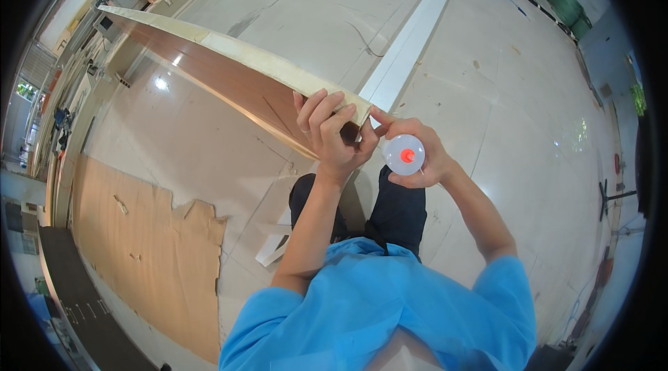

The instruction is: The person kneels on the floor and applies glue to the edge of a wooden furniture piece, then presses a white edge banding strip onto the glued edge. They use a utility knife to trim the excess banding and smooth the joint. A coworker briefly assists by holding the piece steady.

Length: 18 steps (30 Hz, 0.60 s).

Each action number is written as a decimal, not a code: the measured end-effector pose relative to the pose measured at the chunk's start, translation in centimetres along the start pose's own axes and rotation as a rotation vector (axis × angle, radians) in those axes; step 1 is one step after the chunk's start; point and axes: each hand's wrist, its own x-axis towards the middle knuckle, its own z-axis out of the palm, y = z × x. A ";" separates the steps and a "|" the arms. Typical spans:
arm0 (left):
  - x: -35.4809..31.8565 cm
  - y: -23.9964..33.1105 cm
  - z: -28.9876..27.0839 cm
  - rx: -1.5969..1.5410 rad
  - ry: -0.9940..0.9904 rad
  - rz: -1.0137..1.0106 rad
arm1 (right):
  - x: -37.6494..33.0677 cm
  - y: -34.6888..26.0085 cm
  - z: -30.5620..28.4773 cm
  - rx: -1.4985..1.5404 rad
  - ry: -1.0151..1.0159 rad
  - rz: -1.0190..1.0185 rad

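Note:
A long brown panel [229,93] with a cream-coloured edge stretches from the far left to its near end in front of me. My left hand [332,131] is closed around that near end, fingers curled over the edge. Just right of it, my right hand [428,152] grips a translucent white plastic bottle [396,162] that shows a round end with an orange-red tip. My right index finger reaches to the panel's corner, close to the left fingertips. Whatever lies between those fingertips is too small to make out.
Beyond my hands, long white boards [407,47] lie on the pale tiled floor [515,114]. A torn brown cardboard sheet [142,246] covers floor at the left. Racks of long strips [69,86] line the left side. A small white piece [271,249] lies beside my legs.

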 end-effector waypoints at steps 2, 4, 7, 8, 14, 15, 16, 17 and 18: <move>0.0 0.0 0.2 0.001 0.010 -0.002 | 0.3 -1.7 -0.6 -0.115 0.013 0.020; -0.1 0.1 0.4 -0.001 0.020 -0.007 | 0.6 -3.9 -1.3 -0.317 0.115 0.080; -0.1 0.3 0.6 0.020 0.046 -0.003 | 1.6 -6.6 -2.9 -0.735 0.173 0.106; -0.1 0.3 0.7 0.039 0.047 -0.005 | 2.0 -7.3 -3.7 -0.888 0.179 0.102; -0.1 0.3 0.7 0.032 0.051 -0.077 | 3.0 -9.9 -6.8 -1.290 0.020 0.077; -0.1 0.3 0.6 0.042 0.036 -0.078 | 3.2 -10.0 -7.0 -1.312 -0.006 0.075; -0.1 0.3 0.5 0.048 0.024 -0.087 | 3.4 -10.0 -7.1 -1.331 -0.030 0.065; -0.1 0.3 0.4 0.052 0.018 -0.097 | 3.6 -10.0 -7.2 -1.349 -0.053 0.053; 0.0 0.3 0.3 0.050 0.026 -0.111 | 3.8 -10.0 -7.2 -1.338 -0.061 0.049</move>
